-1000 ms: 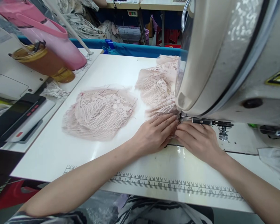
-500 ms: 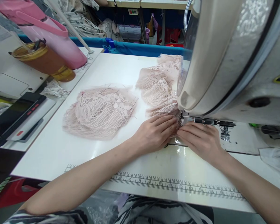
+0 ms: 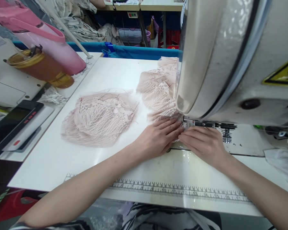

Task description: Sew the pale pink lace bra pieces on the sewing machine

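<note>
Pink lace fabric [image 3: 162, 92] lies bunched on the white table, its near end running under the needle area of the sewing machine [image 3: 206, 57]. Flat on that near end, left of the needle, rests my left hand [image 3: 159, 137], fingers together and pressing the lace. My right hand [image 3: 204, 142] is just right of it, with its fingertips pinching the lace edge in front of the presser foot. The fingertips of both hands almost touch. A second pile of pink lace [image 3: 100, 118] lies apart on the left.
On the left stand a pink bottle [image 3: 50, 44] and a brown cup [image 3: 43, 68], near a black device [image 3: 14, 124]. A printed ruler [image 3: 172, 190] runs along the table's front edge. White sheer material [image 3: 282, 164] lies at the far right.
The whole view has shifted slightly, with the machine and table appearing further left. Both hands keep nearly the same place at the needle, on the lace.
</note>
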The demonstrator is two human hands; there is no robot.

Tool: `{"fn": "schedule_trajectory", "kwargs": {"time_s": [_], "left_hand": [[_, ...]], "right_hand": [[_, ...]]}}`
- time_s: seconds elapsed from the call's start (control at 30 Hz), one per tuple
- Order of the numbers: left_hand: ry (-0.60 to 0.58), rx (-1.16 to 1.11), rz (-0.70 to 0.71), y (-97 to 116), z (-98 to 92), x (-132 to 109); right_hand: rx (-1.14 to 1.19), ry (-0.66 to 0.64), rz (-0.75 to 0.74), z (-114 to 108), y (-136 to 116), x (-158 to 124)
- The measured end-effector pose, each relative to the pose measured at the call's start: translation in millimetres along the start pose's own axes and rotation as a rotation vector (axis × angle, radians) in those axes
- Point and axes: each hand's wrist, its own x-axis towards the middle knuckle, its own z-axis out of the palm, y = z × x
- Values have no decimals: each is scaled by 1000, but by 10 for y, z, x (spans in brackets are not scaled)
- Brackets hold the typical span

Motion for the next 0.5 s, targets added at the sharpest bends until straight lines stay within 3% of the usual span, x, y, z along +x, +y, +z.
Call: {"fn": "schedule_trajectory", "kwargs": {"time_s": [0.5], "left_hand": [[-5, 4, -1, 4, -26, 23]], "right_hand": [[-45, -55, -7, 75, 4, -68]]}}
